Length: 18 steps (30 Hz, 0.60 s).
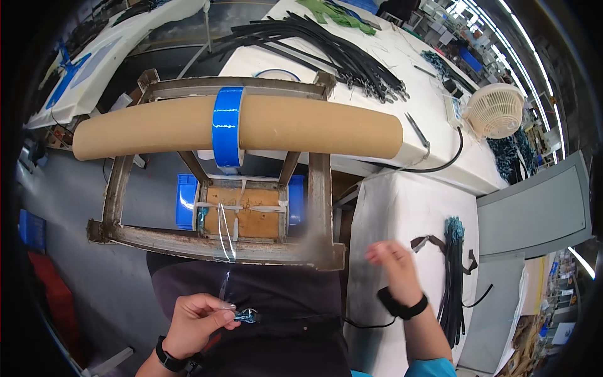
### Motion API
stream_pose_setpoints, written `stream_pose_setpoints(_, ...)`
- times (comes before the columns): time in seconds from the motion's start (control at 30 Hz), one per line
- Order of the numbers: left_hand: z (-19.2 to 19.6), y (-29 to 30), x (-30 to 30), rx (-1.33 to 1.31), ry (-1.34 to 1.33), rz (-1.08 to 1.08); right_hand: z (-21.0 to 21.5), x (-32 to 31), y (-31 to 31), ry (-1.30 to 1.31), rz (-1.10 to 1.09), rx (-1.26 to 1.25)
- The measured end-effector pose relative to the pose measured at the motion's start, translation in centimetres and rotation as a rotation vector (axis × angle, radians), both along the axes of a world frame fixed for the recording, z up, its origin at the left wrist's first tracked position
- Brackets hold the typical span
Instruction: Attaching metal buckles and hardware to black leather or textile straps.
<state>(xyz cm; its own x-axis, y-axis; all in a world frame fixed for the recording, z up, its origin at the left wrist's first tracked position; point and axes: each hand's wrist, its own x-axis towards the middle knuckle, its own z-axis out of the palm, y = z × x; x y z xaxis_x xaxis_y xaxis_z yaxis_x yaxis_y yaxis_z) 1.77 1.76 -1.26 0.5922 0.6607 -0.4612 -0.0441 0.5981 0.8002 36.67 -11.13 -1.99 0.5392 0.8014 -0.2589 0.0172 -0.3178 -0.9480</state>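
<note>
Low over my lap, my left hand (200,322) pinches a small teal cord piece (246,316) with a shiny metal ring-like part at its end. A clear narrow strip (225,284) rises from near those fingertips toward the metal frame (282,252). To the right, beside the white-covered table, my right hand (397,267) is raised, its fingers smeared by motion; whether it holds anything cannot be made out. A cardboard tube (314,125) lies across the frame, with a blue tape roll (227,125) around it.
A bundle of black straps with teal ends (453,276) lies on the right table. More black straps (326,47), scissors (418,130) and a cream basket (496,110) are on the far table. Below the frame stand a wooden-topped stool (254,221) and blue bins (186,201).
</note>
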Motion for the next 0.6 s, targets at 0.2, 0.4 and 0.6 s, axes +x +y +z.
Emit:
stream_pose_setpoints(0.2,0.2,-0.9,-0.1,-0.05,-0.05,-0.005,1.6,10.9,7.7,-0.897,-0.161,0.07)
stream_pose_setpoints(0.4,2.2,-0.5,0.7,0.037,-0.02,-0.205,-1.9,25.6,15.2,-1.746,-0.171,0.047)
stream_pose_setpoints(0.6,2.7,-0.7,-0.1,0.028,-0.057,-0.195,-2.3,28.9,17.8,-1.451,-0.098,-0.375)
